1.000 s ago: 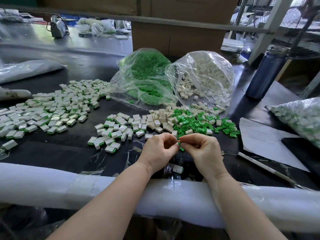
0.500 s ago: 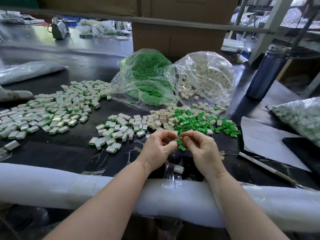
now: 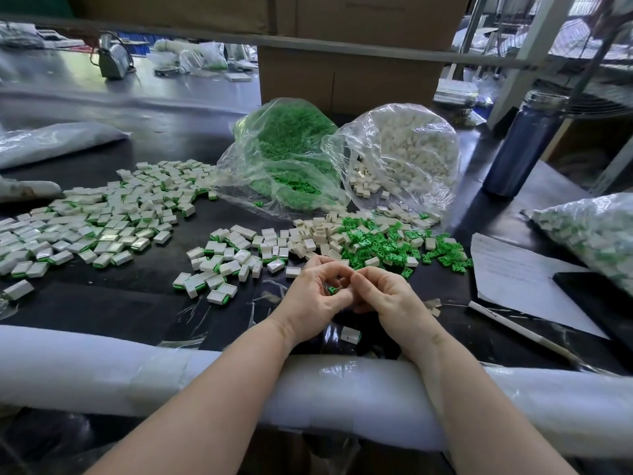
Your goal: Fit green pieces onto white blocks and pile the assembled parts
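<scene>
My left hand (image 3: 313,298) holds a small green piece (image 3: 332,289) between thumb and curled fingers. My right hand (image 3: 388,299) is curled beside it, fingertips meeting the left's; what they pinch is hidden. Just behind the hands lie loose green pieces (image 3: 394,241) and loose white blocks (image 3: 318,234). Assembled white-and-green parts form a small pile (image 3: 222,265) to the left and a wide spread (image 3: 102,221) further left. One assembled part (image 3: 350,334) lies between my wrists. Open bags of green pieces (image 3: 284,156) and white blocks (image 3: 404,152) stand at the back.
A blue bottle (image 3: 520,145) stands at the back right. A paper sheet (image 3: 513,275), a white pen (image 3: 513,327), a dark tablet (image 3: 596,296) and a bag of assembled parts (image 3: 596,234) lie to the right. White foam padding (image 3: 137,368) covers the table's near edge.
Both hands have stayed together at the same spot. The green piece has shifted from between the fingertips into the left hand's fingers, and the fingers have curled differently.
</scene>
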The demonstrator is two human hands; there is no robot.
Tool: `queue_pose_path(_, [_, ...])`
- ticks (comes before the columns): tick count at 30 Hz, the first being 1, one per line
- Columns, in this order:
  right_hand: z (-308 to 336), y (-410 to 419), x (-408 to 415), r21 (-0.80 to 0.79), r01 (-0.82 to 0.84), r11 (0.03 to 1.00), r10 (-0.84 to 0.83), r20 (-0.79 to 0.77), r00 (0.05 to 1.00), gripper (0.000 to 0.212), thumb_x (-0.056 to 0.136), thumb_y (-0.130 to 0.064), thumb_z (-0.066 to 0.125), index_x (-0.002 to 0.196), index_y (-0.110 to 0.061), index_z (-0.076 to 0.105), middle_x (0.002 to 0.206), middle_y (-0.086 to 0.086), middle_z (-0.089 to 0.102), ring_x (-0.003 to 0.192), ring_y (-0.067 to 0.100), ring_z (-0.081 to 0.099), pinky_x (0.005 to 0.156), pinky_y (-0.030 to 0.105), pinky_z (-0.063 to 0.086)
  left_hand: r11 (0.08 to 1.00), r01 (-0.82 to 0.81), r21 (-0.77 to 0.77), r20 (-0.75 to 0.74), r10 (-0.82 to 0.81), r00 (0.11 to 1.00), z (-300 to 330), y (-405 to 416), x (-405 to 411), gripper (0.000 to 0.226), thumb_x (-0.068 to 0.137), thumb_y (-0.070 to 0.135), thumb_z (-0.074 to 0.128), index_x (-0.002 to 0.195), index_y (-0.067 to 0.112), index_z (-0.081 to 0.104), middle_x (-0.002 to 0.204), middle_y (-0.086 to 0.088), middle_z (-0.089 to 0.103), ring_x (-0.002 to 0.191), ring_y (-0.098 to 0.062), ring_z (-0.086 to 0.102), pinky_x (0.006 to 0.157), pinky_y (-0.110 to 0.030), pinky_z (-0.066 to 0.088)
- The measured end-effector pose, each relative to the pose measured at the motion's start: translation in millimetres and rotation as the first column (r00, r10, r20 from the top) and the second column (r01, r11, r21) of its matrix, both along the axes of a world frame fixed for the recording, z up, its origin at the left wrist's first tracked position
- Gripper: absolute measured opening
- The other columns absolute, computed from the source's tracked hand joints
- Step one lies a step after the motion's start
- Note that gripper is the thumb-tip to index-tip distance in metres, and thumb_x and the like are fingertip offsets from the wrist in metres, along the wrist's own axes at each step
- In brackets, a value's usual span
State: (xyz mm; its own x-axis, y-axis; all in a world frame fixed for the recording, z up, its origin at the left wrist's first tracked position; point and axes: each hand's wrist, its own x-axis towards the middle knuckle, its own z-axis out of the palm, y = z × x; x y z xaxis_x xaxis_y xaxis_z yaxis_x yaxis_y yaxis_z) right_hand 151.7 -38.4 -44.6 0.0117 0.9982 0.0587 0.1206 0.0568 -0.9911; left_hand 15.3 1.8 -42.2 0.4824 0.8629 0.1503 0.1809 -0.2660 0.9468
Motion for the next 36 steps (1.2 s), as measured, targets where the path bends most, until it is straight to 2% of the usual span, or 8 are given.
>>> queue_pose_path(5, [-1.3, 0.5, 1.5, 0.007, -0.025, 1.000, 0.025, -0.009, 1.000, 0.018, 0.093, -0.012, 0.053, 0.083, -0.016, 0.066, 0.065, -0.004, 0.063, 0.063, 0.006, 0.059, 0.061, 0.017, 0.049, 1.000, 0.006, 0.020, -0.032, -0.005, 0.999, 1.2, -0.6, 0.2, 0.021, 0.081, 0.001, 0.063, 0.084, 0.021, 0.061, 0.099, 0.000, 0.044, 0.086, -0.008, 0.048, 0.080, -0.007, 0.039])
queue_pose_path(9, [-3.4, 0.4, 2.8, 0.023, -0.022, 1.000, 0.022, -0.027, 0.999, 0.019, 0.092, -0.010, 0.054, 0.083, -0.014, 0.070, 0.063, -0.005, 0.063, 0.060, 0.003, 0.055, 0.058, 0.015, 0.046, 0.998, 0.035, 0.058, -0.077, -0.030, 0.997, 0.4, -2.1, 1.3, 0.023, 0.081, 0.000, 0.061, 0.081, 0.023, 0.058, 0.099, -0.003, 0.044, 0.090, -0.012, 0.048, 0.090, -0.020, 0.042])
queue_pose_path(14, [-4.7, 0.4, 4.3, 0.030, -0.008, 1.000, 0.008, -0.030, 1.000, 0.020, 0.091, -0.009, 0.056, 0.080, -0.016, 0.072, 0.061, -0.006, 0.063, 0.058, 0.003, 0.054, 0.057, 0.015, 0.045, 0.992, 0.061, 0.109, -0.116, -0.048, 0.992, -2.8, -1.3, 2.6, 0.018, 0.081, 0.001, 0.060, 0.083, 0.019, 0.057, 0.093, 0.002, 0.041, 0.087, -0.012, 0.047, 0.087, -0.018, 0.042])
queue_pose_path(20, [-4.0, 0.1, 4.7, 0.022, 0.002, 1.000, -0.002, -0.029, 1.000, 0.020, 0.091, -0.008, 0.055, 0.078, -0.012, 0.071, 0.057, -0.004, 0.060, 0.054, 0.005, 0.050, 0.055, 0.015, 0.043, 0.990, 0.069, 0.125, -0.136, -0.052, 0.989, -4.5, -0.4, 3.7, 0.016, 0.081, 0.002, 0.059, 0.083, 0.018, 0.056, 0.092, 0.006, 0.039, 0.087, -0.013, 0.047, 0.089, -0.025, 0.045])
queue_pose_path(26, [-3.4, 0.3, 4.1, 0.009, 0.028, 1.000, -0.027, -0.027, 0.999, 0.024, 0.091, -0.007, 0.055, 0.074, -0.014, 0.071, 0.055, -0.004, 0.059, 0.052, 0.004, 0.050, 0.053, 0.014, 0.042, 0.989, 0.072, 0.132, -0.144, -0.053, 0.988, -4.3, -0.5, 3.9, 0.019, 0.082, 0.003, 0.059, 0.080, 0.021, 0.053, 0.091, 0.008, 0.038, 0.085, -0.009, 0.046, 0.088, -0.021, 0.043])
queue_pose_path(29, [-3.1, -0.2, 3.6, -0.002, 0.016, 1.000, -0.016, -0.091, 0.996, 0.019, 0.089, -0.014, 0.058, 0.077, -0.011, 0.072, 0.057, -0.002, 0.062, 0.054, 0.005, 0.054, 0.054, 0.015, 0.045, 0.991, 0.068, 0.118, -0.124, -0.053, 0.991, -3.7, -0.8, 3.5, 0.023, 0.083, 0.003, 0.059, 0.080, 0.025, 0.052, 0.092, 0.007, 0.038, 0.085, -0.009, 0.045, 0.088, -0.021, 0.043])
queue_pose_path(33, [-2.9, -0.1, 0.3, 0.026, 0.043, 0.999, -0.038, -0.180, 0.983, 0.023, 0.079, -0.030, 0.061, 0.087, -0.011, 0.071, 0.073, 0.003, 0.071, 0.071, 0.016, 0.067, 0.064, 0.025, 0.056, 0.995, 0.017, 0.102, -0.030, -0.014, 0.999, -2.6, -1.0, 2.1, 0.009, 0.086, 0.009, 0.062, 0.088, 0.017, 0.057, 0.100, 0.001, 0.041, 0.085, -0.010, 0.049, 0.079, -0.010, 0.043])
queue_pose_path(36, [-2.0, -1.0, 1.4, 0.086, 0.151, 0.985, -0.138, -0.142, 0.980, 0.005, 0.081, -0.020, 0.066, 0.086, -0.020, 0.070, 0.082, 0.003, 0.072, 0.080, 0.021, 0.069, 0.065, 0.030, 0.057, 0.994, -0.042, 0.105, -0.046, 0.047, 0.998, -3.8, 0.8, 0.4, 0.005, 0.086, 0.013, 0.063, 0.088, 0.014, 0.059, 0.101, 0.001, 0.042, 0.083, -0.011, 0.050, 0.073, -0.009, 0.045])
